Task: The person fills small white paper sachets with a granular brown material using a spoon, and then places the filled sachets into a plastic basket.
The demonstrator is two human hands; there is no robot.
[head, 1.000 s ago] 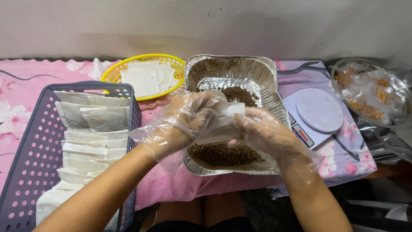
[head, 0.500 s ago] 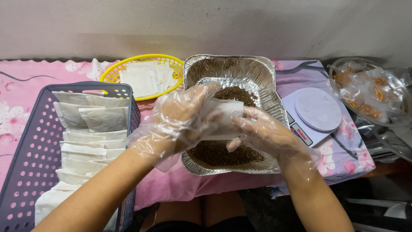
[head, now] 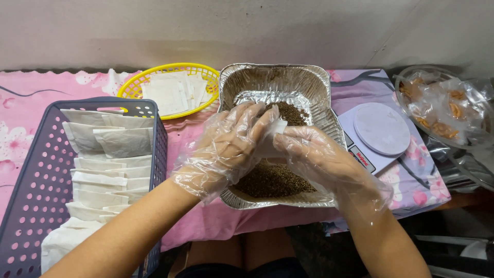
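Over the foil tray (head: 314,82) of brown granules (head: 270,180), both gloved grips — left hand (head: 231,146), right hand (head: 321,159) — grasp one small white sachet (head: 278,128).

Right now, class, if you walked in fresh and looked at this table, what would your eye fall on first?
First, the two hands in clear plastic gloves at the centre: the left hand and the right hand together hold a small white pouch over a foil tray of brown grains. At the left stands a purple basket lined with filled white pouches; a white scale sits at the right.
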